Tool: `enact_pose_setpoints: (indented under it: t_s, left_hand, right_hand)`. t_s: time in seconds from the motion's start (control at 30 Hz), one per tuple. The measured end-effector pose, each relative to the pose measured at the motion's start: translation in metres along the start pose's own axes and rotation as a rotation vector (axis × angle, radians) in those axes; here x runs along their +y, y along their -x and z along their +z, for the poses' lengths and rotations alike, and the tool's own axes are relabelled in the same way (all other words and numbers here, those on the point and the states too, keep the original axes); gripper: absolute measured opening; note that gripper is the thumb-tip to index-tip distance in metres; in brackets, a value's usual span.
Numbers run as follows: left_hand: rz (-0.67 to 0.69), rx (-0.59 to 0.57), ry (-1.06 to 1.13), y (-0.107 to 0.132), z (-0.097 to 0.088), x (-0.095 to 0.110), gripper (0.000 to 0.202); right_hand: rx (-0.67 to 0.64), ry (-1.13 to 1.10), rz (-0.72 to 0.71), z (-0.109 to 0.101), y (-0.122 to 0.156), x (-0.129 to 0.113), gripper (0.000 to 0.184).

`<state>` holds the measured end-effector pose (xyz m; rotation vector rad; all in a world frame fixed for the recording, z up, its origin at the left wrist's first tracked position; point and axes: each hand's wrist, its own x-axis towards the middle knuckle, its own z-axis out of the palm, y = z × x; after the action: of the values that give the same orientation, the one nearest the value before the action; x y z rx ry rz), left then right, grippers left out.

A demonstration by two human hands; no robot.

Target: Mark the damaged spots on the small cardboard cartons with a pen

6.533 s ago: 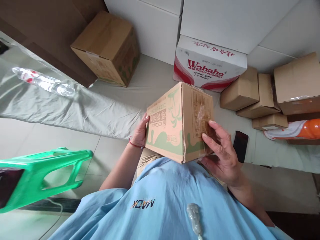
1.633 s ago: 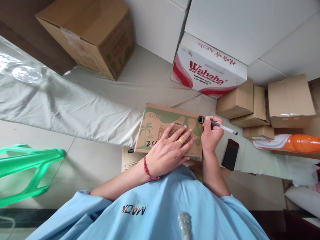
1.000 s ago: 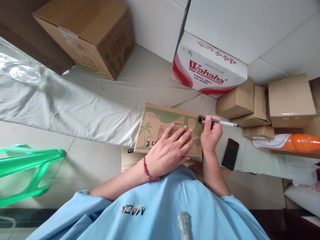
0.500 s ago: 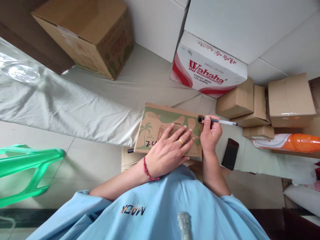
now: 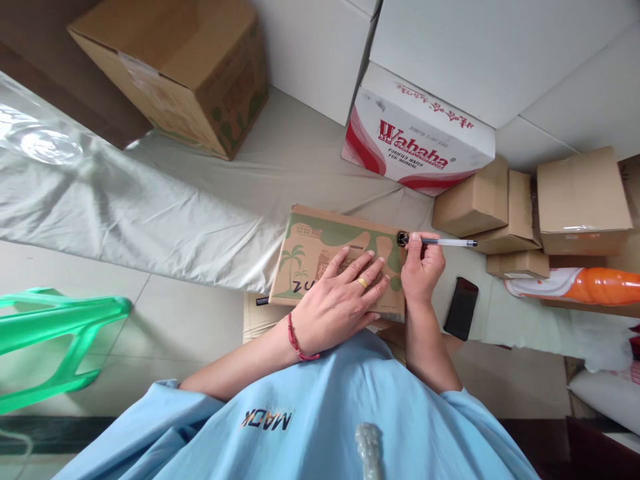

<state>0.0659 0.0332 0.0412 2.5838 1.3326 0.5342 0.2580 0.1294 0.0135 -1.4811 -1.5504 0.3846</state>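
Note:
A small cardboard box with green palm print lies flat at the near edge of the cloth-covered surface. My left hand rests flat on its top, fingers spread, a ring on one finger and a red cord at the wrist. Black handwriting shows on the box just left of that hand. My right hand is closed on a pen and holds its tip at the box's far right corner, where a small dark mark sits.
A black phone lies right of my right hand. A white and red Wahaha carton stands behind the box. Brown boxes are stacked at the right, a larger brown box at the back left. A green plastic stool stands on the floor at left.
6.5 s ago both hands held the box up on edge; now it lies flat under my left hand. Over the last second the pen's free end has only wobbled slightly.

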Motion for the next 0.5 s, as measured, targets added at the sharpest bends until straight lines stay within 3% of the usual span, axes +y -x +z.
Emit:
enact_pose_setpoints:
  t_s: [0.5]
  left_hand:
    - [-0.006,-0.020,0.006,-0.0005,-0.0020,0.0003,0.064]
  right_hand:
    - [0.007,-0.044,0.019,0.0014,0.0001,-0.0022,0.042]
